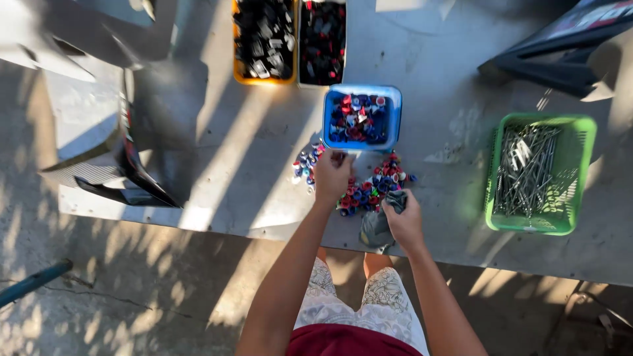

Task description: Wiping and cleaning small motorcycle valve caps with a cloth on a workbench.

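A: Entry, head view. Where do the hands sit?

B: Left hand (331, 177) is on the table (264, 165), over the near pile of small red and blue parts (372, 188). Its fingers are curled at the front edge of the blue bin (362, 118); whether they pinch a part, I cannot tell. Right hand (403, 221) is clenched around a grey cloth (377, 227), which hangs down past the table's near edge.

A: The parts, exactly?

B: Loose heap between the 2 hands and just in front of the blue bin, touching the left hand. A smaller scatter (306, 165) lies left of that hand. The blue bin holds more of the same red and blue pieces.

A: Further out?

B: 2 bins at the far edge: an orange bin (264, 39) of black pieces, and beside it a white bin (322, 41) of black and red pieces. A green basket (537, 173) of metal rods sits well to the right. Dark panels (125, 165) lie on the left of the table, another dark item (560, 46) at top right. Strong sun, patchy shade.
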